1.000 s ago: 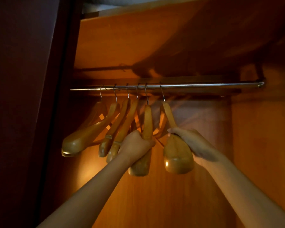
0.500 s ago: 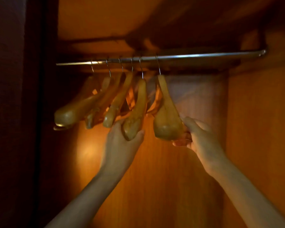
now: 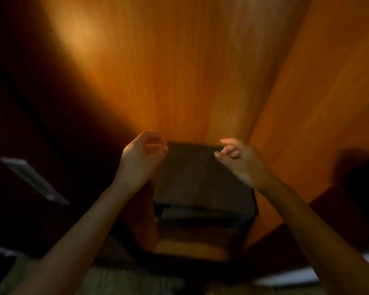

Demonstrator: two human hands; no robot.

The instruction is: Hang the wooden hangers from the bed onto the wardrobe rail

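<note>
My left hand point(image 3: 142, 158) hangs before the wardrobe's back panel point(image 3: 168, 71), its grip slack, fingers loosely curled round nothing. Between my hands and lower down, a dark box point(image 3: 200, 177) sits against that panel. My right hand point(image 3: 241, 160) is likewise loose and empty. No hanger, rail or bed shows in this blurred, downward view. I judge the step is fetching another hanger from the bed, if any is left. I'd take one by the neck under its hook and carry it hook-forward, so it drops cleanly over the rail.
</note>
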